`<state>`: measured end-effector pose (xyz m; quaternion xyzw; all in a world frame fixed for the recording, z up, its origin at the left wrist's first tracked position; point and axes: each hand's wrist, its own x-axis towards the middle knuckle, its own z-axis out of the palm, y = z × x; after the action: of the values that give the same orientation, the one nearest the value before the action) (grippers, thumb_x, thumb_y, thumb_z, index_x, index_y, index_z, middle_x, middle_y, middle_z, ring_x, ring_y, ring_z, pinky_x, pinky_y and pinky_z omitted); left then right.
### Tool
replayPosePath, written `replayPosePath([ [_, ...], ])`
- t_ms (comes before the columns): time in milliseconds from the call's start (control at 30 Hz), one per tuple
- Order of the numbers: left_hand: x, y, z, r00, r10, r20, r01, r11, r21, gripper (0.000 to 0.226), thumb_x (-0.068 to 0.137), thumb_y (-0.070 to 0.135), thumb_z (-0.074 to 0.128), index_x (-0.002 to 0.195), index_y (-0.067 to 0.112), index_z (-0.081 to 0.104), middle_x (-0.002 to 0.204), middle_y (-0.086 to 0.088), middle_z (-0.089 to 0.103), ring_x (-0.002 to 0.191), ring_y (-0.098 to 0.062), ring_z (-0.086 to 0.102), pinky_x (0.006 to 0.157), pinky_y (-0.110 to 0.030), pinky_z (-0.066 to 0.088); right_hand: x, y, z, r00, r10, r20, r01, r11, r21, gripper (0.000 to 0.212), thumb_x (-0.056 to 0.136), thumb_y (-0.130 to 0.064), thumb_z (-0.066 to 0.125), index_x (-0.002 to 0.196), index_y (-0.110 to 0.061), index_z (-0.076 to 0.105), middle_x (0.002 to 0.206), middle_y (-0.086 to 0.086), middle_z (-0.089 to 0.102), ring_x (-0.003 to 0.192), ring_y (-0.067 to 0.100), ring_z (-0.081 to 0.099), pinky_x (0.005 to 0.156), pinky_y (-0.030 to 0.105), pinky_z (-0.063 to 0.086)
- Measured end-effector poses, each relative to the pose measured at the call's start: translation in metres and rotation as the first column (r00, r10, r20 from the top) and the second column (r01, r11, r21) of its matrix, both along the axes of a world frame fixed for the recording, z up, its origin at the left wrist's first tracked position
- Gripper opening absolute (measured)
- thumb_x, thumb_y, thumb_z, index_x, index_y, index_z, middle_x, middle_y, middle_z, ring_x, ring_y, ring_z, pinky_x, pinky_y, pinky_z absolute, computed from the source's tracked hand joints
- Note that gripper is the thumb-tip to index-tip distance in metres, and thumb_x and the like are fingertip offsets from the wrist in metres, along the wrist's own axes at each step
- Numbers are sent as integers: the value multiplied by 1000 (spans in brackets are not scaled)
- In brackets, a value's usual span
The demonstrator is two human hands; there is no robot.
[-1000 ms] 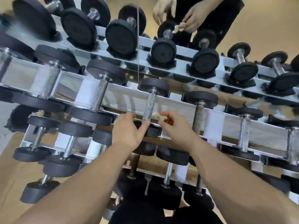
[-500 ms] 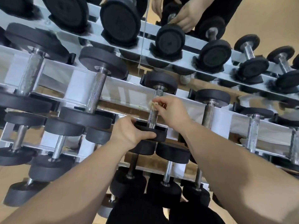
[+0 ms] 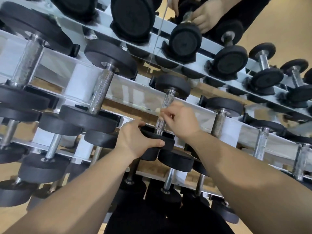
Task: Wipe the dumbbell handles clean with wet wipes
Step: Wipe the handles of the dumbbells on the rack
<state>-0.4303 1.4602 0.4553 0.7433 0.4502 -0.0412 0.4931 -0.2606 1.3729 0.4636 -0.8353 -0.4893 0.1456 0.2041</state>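
Scene: a view down over a person's two bare forearms onto a tiered metal rack (image 3: 140, 93) loaded with black-headed dumbbells.
Task dumbbell: the dumbbell (image 3: 172, 86) lies in the rack's middle tier, near the centre of the view and directly ahead of both hands.
Long axis: its knurled steel handle (image 3: 160, 123) runs away from the person, leaning slightly right, from the near head (image 3: 168, 143) up to the far head (image 3: 177, 89).
Left hand: the left hand (image 3: 135, 141) grips the near head. The fingers curl over its top edge and the thumb lies along its front rim.
Right hand: the right hand (image 3: 181, 121) is closed in a pinch on a small, crumpled wet wipe (image 3: 158, 110).
Wipe position: it is pressed against the left side of the handle, about midway along it.
Key relation: the handle stands between the two hands. The left hand is at its lower end and the right hand is beside its middle, so any rubbing has to travel along that near-to-far axis.
Nearer hand: the right hand is the one touching the handle. The left hand touches only the head.
Step, as judged: this looks like mid-wipe on this handle, with the left hand steadying the dumbbell.
Not visible: the far side of the handle is hidden behind the right fingers.
Neighbour: the next handle (image 3: 218, 122) to the right is just beside the right wrist.
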Motion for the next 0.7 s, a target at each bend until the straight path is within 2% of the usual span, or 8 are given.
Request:
replayPosePath([
  [67, 0, -1, -1, 1000, 11, 8, -10, 1000, -15, 91, 49, 56, 96, 125, 15, 65, 116, 0, 67, 110, -17, 62, 96, -30, 50, 6, 13, 1, 995, -103, 7, 103, 995, -6, 12, 94, -25, 66, 90, -17, 75, 88, -3, 56, 77, 18, 59, 72, 34, 51],
  [167, 0, -6, -1, 1000, 25, 12, -24, 1000, -19, 82, 49, 56, 96, 115, 19, 65, 109, 5, 65, 102, -14, 61, 87, -25, 48, 3, 16, 1, 989, -143, 20, 144, 989, -17, 11, 95, -24, 65, 87, -17, 69, 88, -5, 51, 78, 18, 56, 71, 29, 44],
  [300, -1, -7, 1, 998, 45, 44, -44, 999, -20, 82, 48, 53, 97, 115, 19, 65, 109, 5, 66, 104, -14, 62, 93, -30, 51, -9, -7, -1, 999, 21, -40, -23, 999, -38, 10, 88, -16, 71, 79, -19, 68, 80, -8, 51, 75, 16, 55, 68, 34, 48],
  [400, -1, -7, 1, 997, 51, 62, -50, 998, -27, 86, 46, 52, 98, 118, 20, 63, 110, 5, 66, 104, -15, 61, 94, -33, 52, -11, -13, 0, 996, 94, -8, -94, 993, -64, 8, 88, -16, 69, 79, -16, 68, 79, -8, 53, 72, 19, 57, 64, 35, 50],
  [467, -2, -7, -1, 997, 54, 58, -52, 998, -23, 90, 44, 54, 98, 120, 21, 63, 111, 6, 65, 104, -14, 61, 92, -33, 53, -5, -5, 1, 997, 60, 45, -57, 996, -72, 13, 92, -18, 63, 80, -14, 66, 83, -1, 57, 73, 24, 58, 65, 40, 51],
  [600, 1, -8, -4, 997, 62, 38, -61, 998, -30, 97, 37, 63, 95, 120, 24, 62, 112, 7, 63, 101, -13, 61, 90, -33, 54, 10, 15, 8, 985, -145, 93, 147, 989, -10, 16, 98, -21, 57, 85, -13, 62, 92, 4, 54, 76, 22, 57, 71, 40, 49],
  [700, 4, -13, -3, 997, 66, 27, -65, 998, -24, 101, 30, 71, 86, 119, 30, 60, 114, 8, 59, 106, -16, 59, 93, -40, 55, 7, -1, 4, 992, -88, 91, 90, 996, -19, 12, 96, -19, 57, 86, -13, 59, 90, 3, 54, 77, 23, 55, 69, 42, 48],
])
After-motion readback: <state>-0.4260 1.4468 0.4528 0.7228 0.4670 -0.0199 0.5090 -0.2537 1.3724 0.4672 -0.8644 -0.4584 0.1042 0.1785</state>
